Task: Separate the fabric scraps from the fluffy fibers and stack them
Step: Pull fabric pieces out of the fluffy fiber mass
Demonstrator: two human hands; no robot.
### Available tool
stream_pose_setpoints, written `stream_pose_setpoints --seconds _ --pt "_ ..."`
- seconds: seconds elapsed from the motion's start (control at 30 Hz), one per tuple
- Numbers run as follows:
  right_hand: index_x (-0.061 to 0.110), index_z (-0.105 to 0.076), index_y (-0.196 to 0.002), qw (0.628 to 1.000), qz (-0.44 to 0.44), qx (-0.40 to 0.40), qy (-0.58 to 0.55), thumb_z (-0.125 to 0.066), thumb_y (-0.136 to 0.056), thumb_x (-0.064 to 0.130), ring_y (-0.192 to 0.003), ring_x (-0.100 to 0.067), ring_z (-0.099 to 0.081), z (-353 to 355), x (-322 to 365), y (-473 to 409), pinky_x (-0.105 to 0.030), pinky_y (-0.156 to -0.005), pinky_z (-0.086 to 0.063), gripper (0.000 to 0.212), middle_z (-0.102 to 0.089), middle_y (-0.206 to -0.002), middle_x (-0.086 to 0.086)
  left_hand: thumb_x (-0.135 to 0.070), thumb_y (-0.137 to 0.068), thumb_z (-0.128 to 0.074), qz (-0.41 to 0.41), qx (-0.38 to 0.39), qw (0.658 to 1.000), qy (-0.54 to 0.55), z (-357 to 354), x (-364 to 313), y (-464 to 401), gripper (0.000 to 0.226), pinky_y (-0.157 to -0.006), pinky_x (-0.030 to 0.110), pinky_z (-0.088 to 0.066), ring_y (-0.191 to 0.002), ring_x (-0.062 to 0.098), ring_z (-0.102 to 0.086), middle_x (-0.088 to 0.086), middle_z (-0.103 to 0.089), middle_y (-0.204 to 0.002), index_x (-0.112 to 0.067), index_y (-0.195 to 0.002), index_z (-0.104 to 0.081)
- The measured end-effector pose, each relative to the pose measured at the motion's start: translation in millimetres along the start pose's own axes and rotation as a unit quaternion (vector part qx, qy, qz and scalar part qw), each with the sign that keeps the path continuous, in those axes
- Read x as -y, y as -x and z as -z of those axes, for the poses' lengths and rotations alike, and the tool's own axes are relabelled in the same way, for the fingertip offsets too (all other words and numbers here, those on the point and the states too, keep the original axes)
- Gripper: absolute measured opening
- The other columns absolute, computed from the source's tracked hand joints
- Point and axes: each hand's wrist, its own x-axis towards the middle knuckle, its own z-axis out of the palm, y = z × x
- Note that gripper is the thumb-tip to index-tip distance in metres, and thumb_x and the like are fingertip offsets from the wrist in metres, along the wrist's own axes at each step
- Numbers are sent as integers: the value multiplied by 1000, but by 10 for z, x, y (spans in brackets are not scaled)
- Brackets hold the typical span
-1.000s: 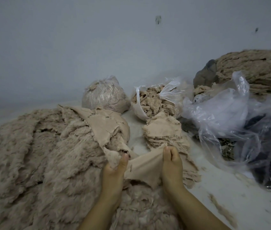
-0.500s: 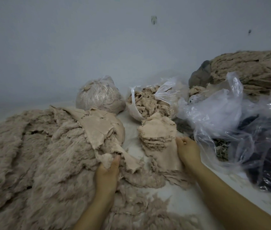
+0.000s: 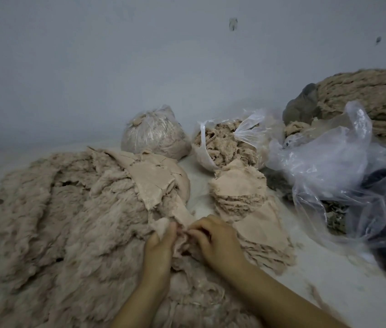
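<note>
A big heap of beige fluffy fibers (image 3: 52,209) covers the left of the white surface, with smooth fabric backing (image 3: 154,181) showing at its right edge. A stack of flat beige fabric scraps (image 3: 246,200) lies to the right of centre. My left hand (image 3: 160,245) and my right hand (image 3: 215,240) meet at the heap's right edge. Both pinch a strip of fabric scrap (image 3: 182,216) that hangs from the backing. Their fingertips are partly hidden in the cloth.
A tied plastic bag of fibers (image 3: 154,133) and an open bag of fibers (image 3: 225,145) stand at the back. Crumpled clear plastic bags (image 3: 334,176) with dark contents lie at the right. Another fiber mound (image 3: 372,100) rises at the far right. A grey wall closes the back.
My right hand left the stack, where it laid a scrap, and came back left to the heap. It now joins my left hand on a fabric strip.
</note>
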Motion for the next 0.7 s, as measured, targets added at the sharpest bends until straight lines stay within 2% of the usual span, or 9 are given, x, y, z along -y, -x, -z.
stream_pose_setpoints --seconds 0.1,0.2,0.3,0.37,0.4,0.47,0.5,0.6,0.7 --pt "8 -71 -85 990 116 70 -31 -59 -91 11 -82 -13 -52 -31 45 143 -10 -77 -34 14 -64 -83 -8 -20 -85 -66 22 34 998 39 26 -54 3 24 -55 30 -51 -63 25 -66 15 -69 -71 3 -89 -68" --pt "6 -70 -83 981 127 119 -81 -61 -91 14 -79 -10 -52 -49 43 288 -6 -76 -33 14 -63 -80 -7 -6 -91 -57 53 5 993 108 13 -80 -38 13 -50 26 -55 -62 20 -69 12 -72 -72 3 -92 -66" --pt "14 -65 -72 972 -95 118 -181 -70 -84 38 -63 -3 -50 21 40 307 -17 -64 -40 27 -58 -67 7 -3 -93 -50 79 24 981 175 4 -123 -53 16 -60 32 -60 -73 22 -70 15 -72 -84 2 -97 -64" --pt "17 -62 -66 901 -288 126 -298 -66 -73 61 -58 -7 -52 76 30 257 -22 -57 -42 44 -59 -62 4 -6 -91 -51 97 57 975 192 22 -144 -37 18 -65 38 -59 -80 25 -68 18 -70 -94 2 -102 -63" --pt "17 -65 -69 857 -341 131 -363 -63 -71 64 -61 -10 -57 92 26 228 -24 -57 -45 47 -64 -67 1 -9 -88 -53 104 78 974 185 28 -151 -23 21 -59 40 -59 -75 27 -68 20 -69 -91 3 -103 -63" --pt "16 -73 -80 799 -373 114 -458 -64 -77 57 -74 -18 -67 95 22 163 -29 -64 -52 42 -72 -84 -3 -12 -85 -55 110 112 977 145 28 -146 5 25 -43 33 -51 -54 28 -62 20 -67 -76 3 -104 -63" --pt "14 -72 -81 785 -374 90 -486 -67 -78 49 -77 -20 -67 83 22 142 -32 -66 -54 35 -72 -88 -6 -10 -84 -56 107 120 979 127 25 -134 24 22 -45 31 -47 -52 27 -59 19 -66 -72 1 -100 -65" --pt "10 -60 -74 759 -374 -27 -533 -65 -86 22 -60 -17 -59 52 5 99 -29 -55 -53 18 -61 -72 -10 7 -80 -58 64 109 990 67 41 -80 33 18 -48 25 -51 -55 21 -64 10 -68 -65 -7 -72 -66" --pt "8 -51 -75 746 -358 -96 -553 -51 -95 6 -49 -10 -54 96 -36 82 -24 -46 -49 20 -56 -57 -3 15 -78 -58 73 95 992 31 85 -87 11 24 -45 24 -50 -52 16 -63 6 -64 -59 -8 -71 -54"
